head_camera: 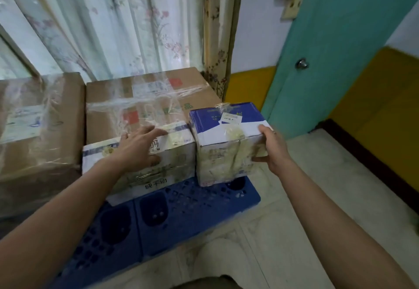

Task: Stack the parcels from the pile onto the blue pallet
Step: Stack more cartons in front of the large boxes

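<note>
Two big taped cartons [145, 105] fill the back of the blue pallet [181, 216]; the stiff blue-topped parcel [226, 143] stands at its front edge, right hand [271, 148] gripping its corner, probably light; left hand [138, 145] lies flat on the white parcel [167, 152]

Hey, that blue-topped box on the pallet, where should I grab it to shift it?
Hold the blue-topped box by its two short side faces, from above. The right hand already grips its right edge. Its left face sits close against the white box, so tilt it right first to get fingers in.
</note>
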